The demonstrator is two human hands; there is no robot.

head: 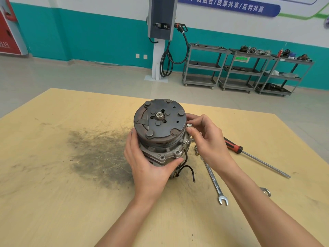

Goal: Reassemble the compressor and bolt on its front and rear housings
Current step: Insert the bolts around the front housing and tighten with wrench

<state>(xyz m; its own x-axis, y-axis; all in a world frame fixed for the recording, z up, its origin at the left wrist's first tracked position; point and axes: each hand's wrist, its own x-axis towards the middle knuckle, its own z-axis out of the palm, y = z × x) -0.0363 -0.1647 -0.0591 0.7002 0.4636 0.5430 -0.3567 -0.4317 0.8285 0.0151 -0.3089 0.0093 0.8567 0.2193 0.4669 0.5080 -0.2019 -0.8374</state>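
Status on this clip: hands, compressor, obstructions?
Left hand steadies upright compressor. Right hand pinches bolt at housing. Wrench, screwdriver lie clear.

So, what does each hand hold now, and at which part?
The left hand grips the compressor around its lower housing. The right hand pinches a bolt by its head, beside the pulley.

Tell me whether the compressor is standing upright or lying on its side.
Upright: the compressor stands on end on the table, clutch plate facing up, the left hand steadying its body.
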